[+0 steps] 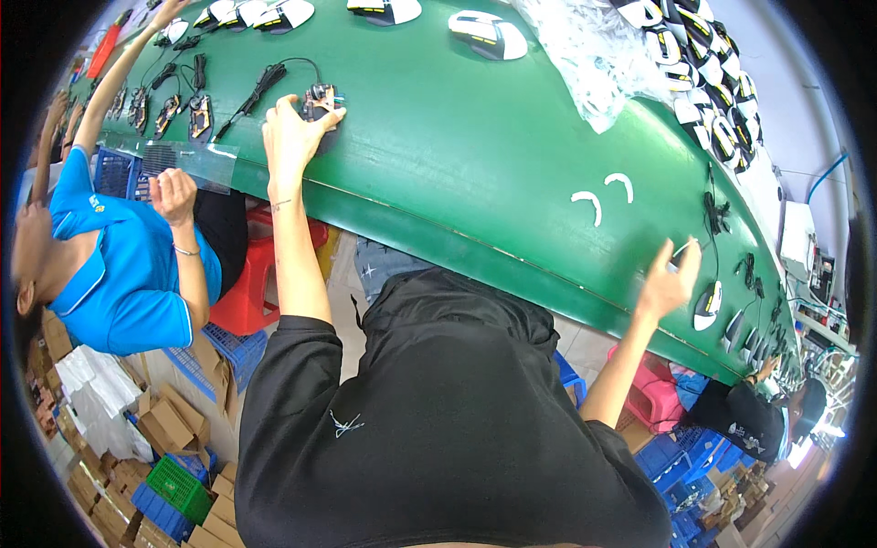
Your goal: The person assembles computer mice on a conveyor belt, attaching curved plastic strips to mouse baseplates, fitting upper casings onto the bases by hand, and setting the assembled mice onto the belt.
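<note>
At the left part of the green table, my left hand is closed around an open computer mouse base with its circuit board showing. Its black cable is bundled on the table beside it. My right hand is over the right part, fingers pinched on a small white piece whose full shape is hidden. Two curved white strips lie on the table between my hands, nearer the right one. An assembled white and black mouse with a cable rests just right of my right hand.
Several white and black mouse shells stand along the far side. A clear plastic bag lies before a heap of shells. More wired mouse bases lie left, near a co-worker in blue. Mice line the right.
</note>
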Motion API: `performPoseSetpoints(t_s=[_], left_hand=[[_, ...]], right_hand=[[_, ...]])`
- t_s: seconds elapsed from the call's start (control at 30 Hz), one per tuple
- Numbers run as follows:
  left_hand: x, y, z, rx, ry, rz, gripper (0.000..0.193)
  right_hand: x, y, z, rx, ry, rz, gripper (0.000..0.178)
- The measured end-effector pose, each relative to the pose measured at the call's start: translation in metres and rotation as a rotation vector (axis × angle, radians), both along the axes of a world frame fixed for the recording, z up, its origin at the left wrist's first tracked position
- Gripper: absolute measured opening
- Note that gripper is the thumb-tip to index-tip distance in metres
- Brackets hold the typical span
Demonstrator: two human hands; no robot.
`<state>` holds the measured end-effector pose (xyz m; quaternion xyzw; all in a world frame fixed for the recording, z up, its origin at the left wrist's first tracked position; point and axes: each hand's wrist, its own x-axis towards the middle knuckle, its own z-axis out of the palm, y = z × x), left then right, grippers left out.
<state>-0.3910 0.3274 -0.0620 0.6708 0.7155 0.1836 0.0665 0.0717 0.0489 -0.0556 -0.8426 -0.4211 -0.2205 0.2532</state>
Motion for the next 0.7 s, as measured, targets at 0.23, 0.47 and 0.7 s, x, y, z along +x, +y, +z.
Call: performPoseSetpoints(t_s=[0.23,0.47,0.7], left_hand=[[0.044,-0.023,0.002,-0.271,-1.362,-0.052,0.036],[0.08,-0.109,0.007,-0.368,-1.843,-0.127,0.045],[0.072,-0.113,-0.002,-0.398,-2.099,-0.129,0.046]], right_hand=[[-0.085,0.125,-0.029,-0.319,0.08,0.416,0.065],[-0.194,0.231,0.006,0.031,0.531,0.831,0.041],[-0.037,0.055,0.215,1.353,0.919,1.748,0.026]])
